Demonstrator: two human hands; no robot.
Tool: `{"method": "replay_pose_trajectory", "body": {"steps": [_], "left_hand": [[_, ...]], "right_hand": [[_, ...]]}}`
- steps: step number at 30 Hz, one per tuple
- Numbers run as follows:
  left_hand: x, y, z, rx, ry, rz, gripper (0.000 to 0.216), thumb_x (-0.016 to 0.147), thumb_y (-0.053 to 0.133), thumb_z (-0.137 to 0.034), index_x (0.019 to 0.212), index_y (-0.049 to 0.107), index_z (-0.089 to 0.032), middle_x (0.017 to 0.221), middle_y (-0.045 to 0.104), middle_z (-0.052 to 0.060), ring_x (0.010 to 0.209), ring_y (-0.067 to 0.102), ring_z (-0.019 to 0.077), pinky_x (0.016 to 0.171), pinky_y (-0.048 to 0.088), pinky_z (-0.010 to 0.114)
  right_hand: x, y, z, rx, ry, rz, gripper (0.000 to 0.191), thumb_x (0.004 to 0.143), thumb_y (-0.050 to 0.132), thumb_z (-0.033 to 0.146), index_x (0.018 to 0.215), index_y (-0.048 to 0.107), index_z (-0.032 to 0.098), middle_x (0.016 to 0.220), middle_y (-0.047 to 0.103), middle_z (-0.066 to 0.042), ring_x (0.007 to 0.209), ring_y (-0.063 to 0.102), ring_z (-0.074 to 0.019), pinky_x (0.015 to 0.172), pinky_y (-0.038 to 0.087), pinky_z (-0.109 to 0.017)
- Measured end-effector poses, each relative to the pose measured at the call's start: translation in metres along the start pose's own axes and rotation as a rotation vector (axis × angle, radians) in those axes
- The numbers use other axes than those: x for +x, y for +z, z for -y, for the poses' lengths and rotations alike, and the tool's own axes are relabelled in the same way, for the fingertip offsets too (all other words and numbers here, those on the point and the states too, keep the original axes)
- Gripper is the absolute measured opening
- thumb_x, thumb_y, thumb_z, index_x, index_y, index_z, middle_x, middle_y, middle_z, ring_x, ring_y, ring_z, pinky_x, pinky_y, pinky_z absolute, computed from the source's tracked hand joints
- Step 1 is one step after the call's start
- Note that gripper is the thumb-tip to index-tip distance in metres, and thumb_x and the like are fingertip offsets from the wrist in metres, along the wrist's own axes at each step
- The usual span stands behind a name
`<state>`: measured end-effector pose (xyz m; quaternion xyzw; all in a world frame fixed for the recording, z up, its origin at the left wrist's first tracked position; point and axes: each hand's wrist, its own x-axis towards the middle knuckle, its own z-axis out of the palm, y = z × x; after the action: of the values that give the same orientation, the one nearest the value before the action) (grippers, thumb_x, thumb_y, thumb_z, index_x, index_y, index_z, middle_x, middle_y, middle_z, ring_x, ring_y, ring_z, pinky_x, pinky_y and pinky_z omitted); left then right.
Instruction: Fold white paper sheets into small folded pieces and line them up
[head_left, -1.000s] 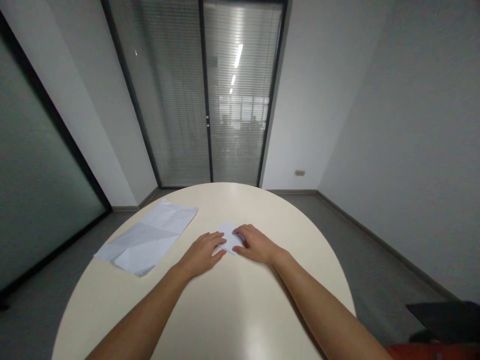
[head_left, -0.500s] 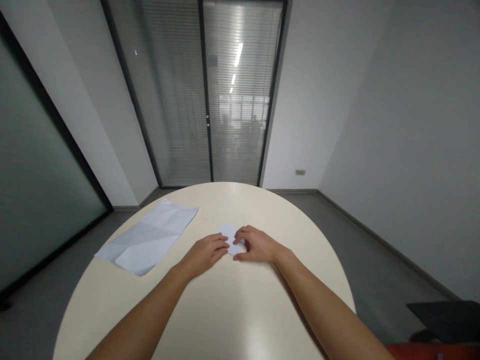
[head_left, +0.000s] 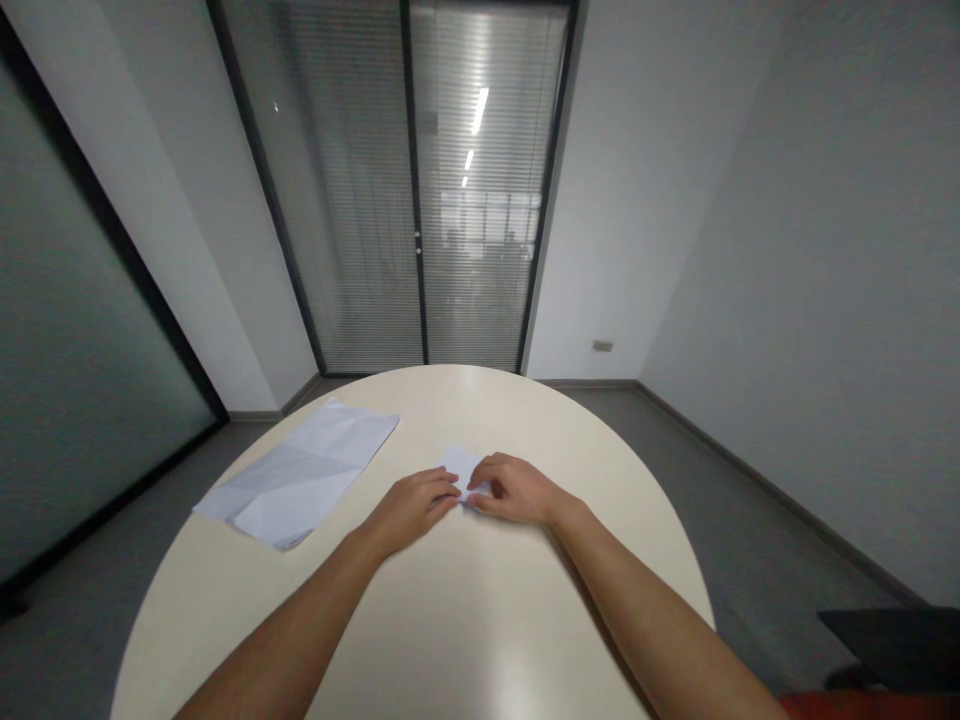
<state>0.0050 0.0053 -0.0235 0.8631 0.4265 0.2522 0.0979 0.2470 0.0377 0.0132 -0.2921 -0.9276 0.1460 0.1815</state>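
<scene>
A small folded piece of white paper [head_left: 460, 463] lies on the round table in front of me, partly covered by my fingers. From the left, my left hand [head_left: 415, 508] holds its edge, fingers close together and pressing on it, thumb near the lower corner. My right hand [head_left: 517, 490] is on the opposite side with curled fingers. Its thumb and fingertips grip the near right part of the paper, and the exact pinch is hard to see. Larger creased white sheets [head_left: 307, 470] lie to the left, apart from both hands.
The cream round table [head_left: 465, 610] fills the lower view. Beyond it stand glass panels with blinds [head_left: 480, 290] and a white wall with a socket [head_left: 602, 346]. A dark chair part [head_left: 892, 640] shows at the lower right.
My right thumb has moved up and in, against the paper's near edge, narrowing its gap to the fingers. The left hand stays almost in place.
</scene>
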Motion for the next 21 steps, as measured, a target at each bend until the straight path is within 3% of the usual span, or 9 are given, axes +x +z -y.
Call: {"method": "replay_pose_trajectory", "body": {"steps": [7,11,21], "left_hand": [[0.001,0.001,0.000,-0.006,-0.027,-0.012,0.029,0.100,0.048,-0.035,0.116,0.070,-0.025,0.123,0.072,0.003,0.124,0.061,0.0219,0.106,0.046,0.037],[0.003,-0.003,-0.005,0.003,-0.053,-0.025,0.028,0.101,0.044,-0.033,0.109,0.069,-0.025,0.111,0.074,0.004,0.105,0.067,0.0197,0.094,0.050,0.032],[0.004,-0.007,-0.010,0.110,-0.168,-0.023,0.028,0.102,0.039,-0.034,0.100,0.065,-0.024,0.094,0.069,0.004,0.090,0.066,0.0199,0.080,0.048,0.030]], "right_hand": [[0.001,0.002,-0.004,-0.016,0.017,0.017,0.028,0.087,0.066,0.039,0.107,0.074,0.022,0.106,0.074,-0.006,0.100,0.065,-0.0233,0.090,0.046,-0.034],[0.002,0.004,-0.007,-0.040,0.077,0.001,0.022,0.090,0.060,0.031,0.103,0.075,0.022,0.095,0.075,-0.005,0.086,0.065,-0.0206,0.079,0.045,-0.030],[0.001,0.002,-0.009,-0.030,0.142,-0.061,0.025,0.095,0.055,0.034,0.098,0.075,0.019,0.087,0.074,-0.007,0.075,0.063,-0.0179,0.068,0.042,-0.027]]}}
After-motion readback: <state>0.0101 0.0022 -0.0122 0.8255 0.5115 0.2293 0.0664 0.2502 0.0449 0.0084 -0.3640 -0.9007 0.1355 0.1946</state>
